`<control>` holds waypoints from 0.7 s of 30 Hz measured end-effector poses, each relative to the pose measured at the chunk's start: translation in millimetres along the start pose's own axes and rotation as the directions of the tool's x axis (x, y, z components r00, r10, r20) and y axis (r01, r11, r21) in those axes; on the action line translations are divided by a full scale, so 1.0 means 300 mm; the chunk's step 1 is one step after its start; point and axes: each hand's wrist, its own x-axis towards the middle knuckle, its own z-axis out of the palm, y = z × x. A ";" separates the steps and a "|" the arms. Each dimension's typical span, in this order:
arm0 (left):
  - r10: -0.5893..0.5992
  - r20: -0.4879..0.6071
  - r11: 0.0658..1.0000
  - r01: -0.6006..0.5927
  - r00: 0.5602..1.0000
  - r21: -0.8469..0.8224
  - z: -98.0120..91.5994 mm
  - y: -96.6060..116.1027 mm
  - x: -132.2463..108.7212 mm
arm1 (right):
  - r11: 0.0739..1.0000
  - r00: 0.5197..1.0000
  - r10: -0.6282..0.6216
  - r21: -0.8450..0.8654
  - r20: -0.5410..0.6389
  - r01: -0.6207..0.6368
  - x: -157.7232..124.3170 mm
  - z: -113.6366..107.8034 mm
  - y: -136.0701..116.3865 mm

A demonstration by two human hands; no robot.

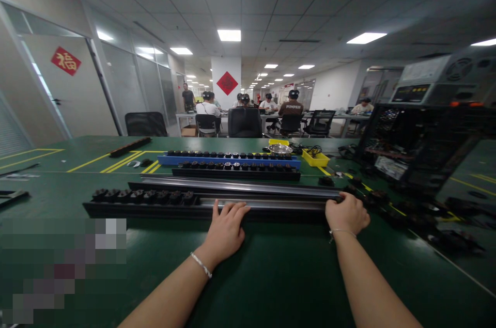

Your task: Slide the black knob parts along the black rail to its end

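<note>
A long black rail [284, 205] with a shiny metal channel lies across the green table in front of me. Black block-like modules [150, 197] fill its left part in a row. My left hand [228, 230] rests on the middle of this rail, fingers stretched out over the channel to the right of the modules. At the rail's right end, my right hand [347, 214] is closed with its fingers curled. A small dark bit shows at its fingertips, but I cannot make out what it grips. Just behind lies a second rail [240, 186] with a bare channel.
Farther back lie a blue rail [166, 160] and another black rail [236, 175], both carrying rows of modules. A yellow tray [315, 158] holds dark cables beside a metal dish [279, 149]. An open computer case [418, 142] stands at right, near scattered black parts. People sit beyond.
</note>
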 end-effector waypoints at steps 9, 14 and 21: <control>0.001 0.010 1.000 -0.001 1.000 0.004 -0.003 -0.001 0.003 | 0.998 0.999 0.035 0.045 -0.022 -0.034 0.053 0.015 0.060; 0.001 0.009 1.000 -0.001 1.000 -0.010 -0.002 0.001 0.003 | 0.998 1.000 0.013 0.065 -0.025 -0.011 0.062 0.031 0.080; 0.008 0.009 1.000 -0.008 1.000 0.015 -0.001 0.002 0.003 | 0.999 0.999 -0.034 0.028 0.011 0.033 0.075 0.024 0.098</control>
